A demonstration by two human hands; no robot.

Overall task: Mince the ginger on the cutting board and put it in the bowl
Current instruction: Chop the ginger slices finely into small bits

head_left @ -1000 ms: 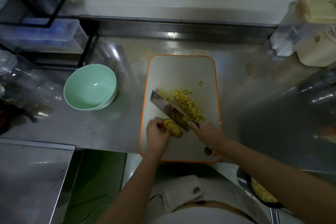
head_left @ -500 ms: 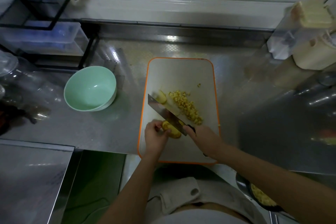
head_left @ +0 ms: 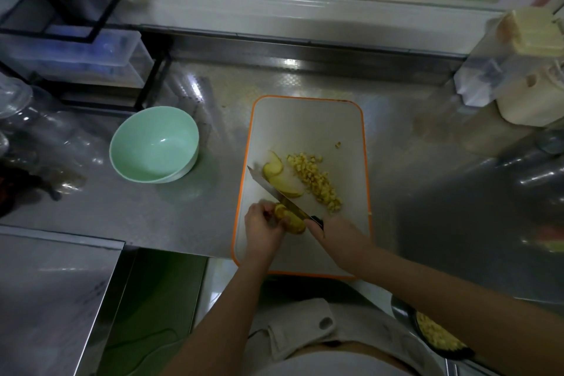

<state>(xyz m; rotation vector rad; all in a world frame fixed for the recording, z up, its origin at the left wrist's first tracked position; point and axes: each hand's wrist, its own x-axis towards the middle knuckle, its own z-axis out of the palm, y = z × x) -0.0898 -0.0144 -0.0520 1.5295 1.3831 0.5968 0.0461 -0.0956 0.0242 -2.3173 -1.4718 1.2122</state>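
A white cutting board (head_left: 308, 119) with an orange rim lies on the steel counter. My left hand (head_left: 263, 229) holds a chunk of ginger (head_left: 293, 223) down on the board's near left part. My right hand (head_left: 338, 235) grips the black handle of a knife (head_left: 274, 191), whose blade stands edge-down against the chunk. Two or three cut ginger slices (head_left: 279, 175) lie just beyond the blade. A strip of diced ginger (head_left: 314, 178) runs to their right. The mint-green bowl (head_left: 154, 143) sits empty to the left of the board.
A black wire rack with clear plastic boxes (head_left: 73, 58) stands at the back left, clear bottles (head_left: 36, 131) lie beside it. Containers (head_left: 525, 70) stand at the back right. A dark dish of yellow bits (head_left: 439, 336) sits low on the right. A steel surface (head_left: 52, 293) fills the near left.
The blade has turned from lying tilted over the slices to standing edge-down on the chunk. Fresh slices now lie exposed beyond it. The camera has shifted slightly.
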